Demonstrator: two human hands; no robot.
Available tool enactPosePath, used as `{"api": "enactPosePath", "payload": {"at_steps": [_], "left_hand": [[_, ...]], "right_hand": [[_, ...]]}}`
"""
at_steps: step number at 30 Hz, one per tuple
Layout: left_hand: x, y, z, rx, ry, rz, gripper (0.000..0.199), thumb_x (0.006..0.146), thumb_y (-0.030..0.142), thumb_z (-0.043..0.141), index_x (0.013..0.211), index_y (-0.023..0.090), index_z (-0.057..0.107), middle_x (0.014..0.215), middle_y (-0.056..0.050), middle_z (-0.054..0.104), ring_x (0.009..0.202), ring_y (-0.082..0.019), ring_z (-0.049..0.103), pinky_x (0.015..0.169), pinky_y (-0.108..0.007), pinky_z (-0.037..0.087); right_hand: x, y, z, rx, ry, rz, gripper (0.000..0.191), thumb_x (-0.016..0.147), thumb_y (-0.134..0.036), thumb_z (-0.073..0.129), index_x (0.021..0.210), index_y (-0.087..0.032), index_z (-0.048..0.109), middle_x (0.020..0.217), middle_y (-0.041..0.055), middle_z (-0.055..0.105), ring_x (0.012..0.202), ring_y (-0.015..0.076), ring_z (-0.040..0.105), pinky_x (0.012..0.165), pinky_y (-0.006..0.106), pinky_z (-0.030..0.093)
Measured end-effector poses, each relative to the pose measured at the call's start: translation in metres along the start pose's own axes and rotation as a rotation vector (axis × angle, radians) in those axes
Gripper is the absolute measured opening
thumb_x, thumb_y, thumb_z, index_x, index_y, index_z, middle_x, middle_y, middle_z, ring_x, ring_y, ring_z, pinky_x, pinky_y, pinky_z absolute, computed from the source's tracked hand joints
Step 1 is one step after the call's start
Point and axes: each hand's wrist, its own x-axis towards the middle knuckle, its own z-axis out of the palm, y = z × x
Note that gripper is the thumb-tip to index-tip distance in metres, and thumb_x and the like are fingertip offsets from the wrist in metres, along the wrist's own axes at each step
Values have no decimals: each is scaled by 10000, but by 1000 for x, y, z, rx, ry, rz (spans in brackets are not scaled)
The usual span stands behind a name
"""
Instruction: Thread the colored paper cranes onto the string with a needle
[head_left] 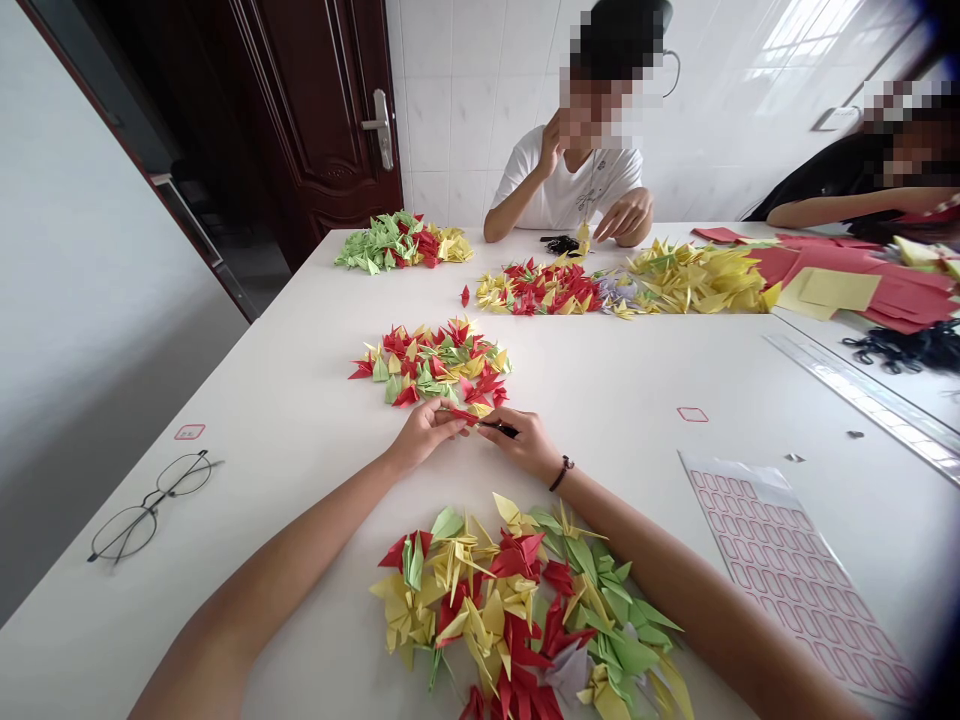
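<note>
Glasses [150, 508]: on the tabletop [285, 520], well left of the hands.
Left hand [427, 432]: narrow, pinching a red paper crane [463, 415].
Crane: between both hands, just below one crane pile [431, 360], near another [525, 610].
Right hand [517, 443]: narrow, holding a thin black stick [499, 427] to the crane.
Sticker sheet [795, 580]: well right of the hands.

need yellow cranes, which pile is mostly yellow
The far pile of paper cranes beside the red paper; the others show much more red or green.

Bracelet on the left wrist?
No, the dark corded bracelet sits on the right wrist, and the left wrist looks bare.
</note>
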Motion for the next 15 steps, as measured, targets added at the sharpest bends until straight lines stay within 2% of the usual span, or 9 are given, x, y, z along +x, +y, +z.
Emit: {"api": "enactPosePath", "payload": {"at_steps": [9,15], "left_hand": [[1,-2,-1,18,-4,4,269,681,314,639,826,161,472,757,-20,653,689,-135,606,641,-250,398],[0,1,0,12,17,-4,259,695,308,615,831,160,452,751,-28,650,644,-119,588,641,-253,410]], "right_hand": [[0,-1,0,-18,17,4,197,793,-303,516,665,-160,558,544,-8,545,469,79,421,468,198,335],[0,0,0,20,61,10,180,795,-308,514,692,-165,554,583,1,563,503,90,451,492,206,360]]}}
